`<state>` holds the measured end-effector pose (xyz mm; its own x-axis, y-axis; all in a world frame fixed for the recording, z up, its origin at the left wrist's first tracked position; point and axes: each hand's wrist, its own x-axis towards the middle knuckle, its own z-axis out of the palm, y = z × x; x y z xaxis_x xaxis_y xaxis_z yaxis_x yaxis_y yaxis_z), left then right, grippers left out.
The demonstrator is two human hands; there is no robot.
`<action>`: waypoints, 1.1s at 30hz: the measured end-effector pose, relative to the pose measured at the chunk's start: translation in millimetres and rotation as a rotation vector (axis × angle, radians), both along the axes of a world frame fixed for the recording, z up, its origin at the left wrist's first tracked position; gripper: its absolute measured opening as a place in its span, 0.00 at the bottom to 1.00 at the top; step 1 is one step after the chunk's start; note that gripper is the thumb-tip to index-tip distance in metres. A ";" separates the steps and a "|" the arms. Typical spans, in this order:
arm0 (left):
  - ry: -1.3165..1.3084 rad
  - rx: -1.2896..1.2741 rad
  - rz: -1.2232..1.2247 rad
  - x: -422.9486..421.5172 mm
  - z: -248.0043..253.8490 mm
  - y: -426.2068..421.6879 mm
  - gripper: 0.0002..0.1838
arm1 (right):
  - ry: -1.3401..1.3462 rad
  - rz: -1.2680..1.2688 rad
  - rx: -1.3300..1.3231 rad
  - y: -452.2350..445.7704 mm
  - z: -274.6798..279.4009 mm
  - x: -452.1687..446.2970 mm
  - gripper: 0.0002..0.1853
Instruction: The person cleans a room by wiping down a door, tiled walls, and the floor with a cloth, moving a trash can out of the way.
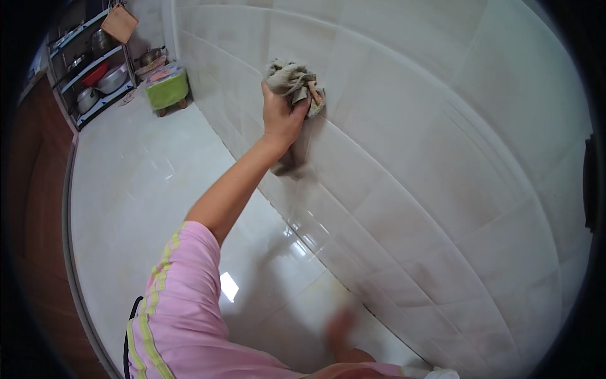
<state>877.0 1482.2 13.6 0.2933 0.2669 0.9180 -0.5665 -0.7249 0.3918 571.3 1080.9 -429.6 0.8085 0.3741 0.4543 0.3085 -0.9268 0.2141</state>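
A crumpled grey-beige cloth [291, 79] with an orange patch is held by my left hand [284, 117] against the pale tiled wall [404, 158]. My left arm, in a pink sleeve with yellow stripes, reaches up from the lower left, and the fingers are closed round the cloth, partly hidden by it. Low in the view, my right hand [341, 325] is smeared by motion above the shiny floor near the foot of the wall. Its fingers cannot be made out.
At the upper left a metal shelf [95, 65] holds pots and a red bowl [95, 74]. Beside it stands a low stool with a green cover [167, 93]. A brown wooden panel [38, 189] runs down the left edge. A dark object [590, 183] is at the right edge.
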 end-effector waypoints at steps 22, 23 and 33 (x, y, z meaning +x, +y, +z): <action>0.122 -0.148 -0.026 -22.8 4.0 -4.8 0.26 | 0.047 0.048 0.243 9.8 17.6 7.2 0.25; 0.113 -0.216 -0.079 -22.3 -0.3 -9.9 0.25 | 0.063 0.050 0.247 7.4 17.8 5.5 0.25; 0.068 -0.350 0.059 4.1 8.5 1.9 0.20 | 0.007 -0.001 0.271 8.8 18.7 9.3 0.25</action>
